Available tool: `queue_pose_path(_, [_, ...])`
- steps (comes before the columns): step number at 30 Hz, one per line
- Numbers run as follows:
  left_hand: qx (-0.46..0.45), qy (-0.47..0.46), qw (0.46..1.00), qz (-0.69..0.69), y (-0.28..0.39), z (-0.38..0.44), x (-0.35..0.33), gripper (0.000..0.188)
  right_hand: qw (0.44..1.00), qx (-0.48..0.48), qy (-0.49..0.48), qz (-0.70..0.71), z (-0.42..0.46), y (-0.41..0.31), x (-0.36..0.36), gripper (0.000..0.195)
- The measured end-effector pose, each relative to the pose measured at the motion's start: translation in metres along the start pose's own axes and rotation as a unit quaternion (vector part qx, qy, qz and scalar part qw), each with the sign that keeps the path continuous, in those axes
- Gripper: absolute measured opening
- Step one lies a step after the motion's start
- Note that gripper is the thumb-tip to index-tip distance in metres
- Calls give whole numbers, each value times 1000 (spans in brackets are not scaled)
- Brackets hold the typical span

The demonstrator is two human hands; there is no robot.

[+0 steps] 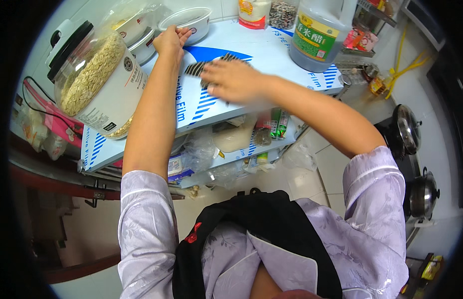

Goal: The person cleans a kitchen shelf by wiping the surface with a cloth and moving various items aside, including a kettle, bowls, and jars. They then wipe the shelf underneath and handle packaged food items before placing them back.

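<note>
On the top shelf, covered in printed protective film (pixel 235 108), my right hand (pixel 235 80) lies flat over a dark striped cloth (pixel 196 68), pressing it to the surface. My left hand (pixel 172 43) is raised at the rim of a white-sided plastic bowl with a clear lid (pixel 190 24); its fingers touch or nearly touch the near left edge, and how firmly they hold cannot be told. More lidded bowls (pixel 142 46) stand just left of that hand. A large clear jar of rolled oats (pixel 100 74) stands beside my left forearm.
A big vinegar jug (pixel 315 41), a bag with a red base (pixel 254 15) and a jar of mixed grains (pixel 283 14) line the back. Bagged food fills the lower shelves (pixel 235 159). Lidded pots (pixel 407 129) stand at the far right, near a yellow hose (pixel 401 73).
</note>
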State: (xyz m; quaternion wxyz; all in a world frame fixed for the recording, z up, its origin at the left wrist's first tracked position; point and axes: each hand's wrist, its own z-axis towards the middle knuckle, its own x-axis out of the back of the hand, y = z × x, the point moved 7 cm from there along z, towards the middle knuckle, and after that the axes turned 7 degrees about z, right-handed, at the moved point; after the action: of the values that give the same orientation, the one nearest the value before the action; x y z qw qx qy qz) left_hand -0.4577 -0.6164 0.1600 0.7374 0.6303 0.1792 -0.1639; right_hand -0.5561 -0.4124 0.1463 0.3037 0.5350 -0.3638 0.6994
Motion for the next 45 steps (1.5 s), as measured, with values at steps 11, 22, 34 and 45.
queue_pose_path(11, [30, 105, 991, 75, 15, -31, 0, 25, 997, -66, 48, -2, 20, 64, 0, 55])
queue_pose_path(22, [-255, 144, 895, 336, 66, -29, -13, 46, 974, -177, 26, -136, 40, 158, 3, 44])
queue_pose_path(34, [-307, 84, 897, 308, 73, -49, -16, 45, 991, -76, 110, 1, -18, -87, -13, 51])
queue_pose_path(45, [-274, 40, 905, 324, 61, -50, -26, 44, 958, -226, 178, -20, -129, 43, 24, 49])
